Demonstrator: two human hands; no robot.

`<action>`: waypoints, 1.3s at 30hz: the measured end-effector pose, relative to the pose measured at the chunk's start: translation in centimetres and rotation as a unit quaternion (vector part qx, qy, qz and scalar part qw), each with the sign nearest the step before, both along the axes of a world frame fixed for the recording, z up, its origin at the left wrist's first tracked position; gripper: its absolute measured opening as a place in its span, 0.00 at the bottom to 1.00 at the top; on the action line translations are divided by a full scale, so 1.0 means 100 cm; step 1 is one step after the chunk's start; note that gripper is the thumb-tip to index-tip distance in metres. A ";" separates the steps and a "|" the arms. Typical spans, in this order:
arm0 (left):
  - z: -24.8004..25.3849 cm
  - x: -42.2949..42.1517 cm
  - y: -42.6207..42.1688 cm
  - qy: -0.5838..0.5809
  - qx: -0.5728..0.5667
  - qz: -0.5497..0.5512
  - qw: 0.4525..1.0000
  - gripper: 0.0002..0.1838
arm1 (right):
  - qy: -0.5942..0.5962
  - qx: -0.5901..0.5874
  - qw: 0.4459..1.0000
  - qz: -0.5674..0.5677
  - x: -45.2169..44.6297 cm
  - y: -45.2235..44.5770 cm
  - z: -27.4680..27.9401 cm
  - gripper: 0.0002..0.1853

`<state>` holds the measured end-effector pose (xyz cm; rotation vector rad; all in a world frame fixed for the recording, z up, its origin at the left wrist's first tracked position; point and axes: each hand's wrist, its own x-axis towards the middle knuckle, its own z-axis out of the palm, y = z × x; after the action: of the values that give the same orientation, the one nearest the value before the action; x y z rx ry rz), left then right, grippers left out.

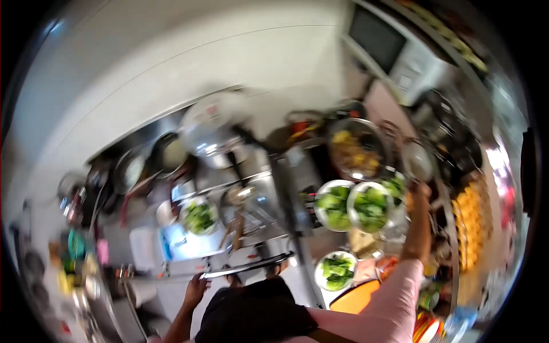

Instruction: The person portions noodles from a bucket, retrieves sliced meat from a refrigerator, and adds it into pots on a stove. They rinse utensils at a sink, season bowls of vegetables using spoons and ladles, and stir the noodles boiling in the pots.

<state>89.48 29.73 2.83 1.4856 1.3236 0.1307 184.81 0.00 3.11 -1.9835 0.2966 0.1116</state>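
My right hand (420, 193) reaches forward at the right, its fingers closed at the near edge of a pale round bowl (417, 161), somewhat blurred. Left of it are two white bowls of green leafy vegetables (372, 207), side by side, with more greens behind. A third bowl of greens (336, 271) sits nearer to me. My left hand (196, 290) is low at the left, beside the end of the stove's front edge (246, 266); its fingers are too smeared to read, and no object shows in it.
A glass bowl with yellow food (359, 150) stands behind the greens. Pans (168, 153), a large lid (213, 128) and another bowl of greens (199, 216) are on the left. An egg tray (472, 226) lies far right, an orange board (354, 297) near me.
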 end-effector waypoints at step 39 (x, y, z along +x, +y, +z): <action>-0.065 -0.331 0.218 -0.049 -0.094 0.494 0.863 0.26 | -0.130 -0.114 0.612 0.772 -1.051 0.600 -0.091 0.46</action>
<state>56.38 51.51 -3.63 0.5037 1.8384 0.7026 79.73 59.96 -5.95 -1.8679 -1.7519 0.8885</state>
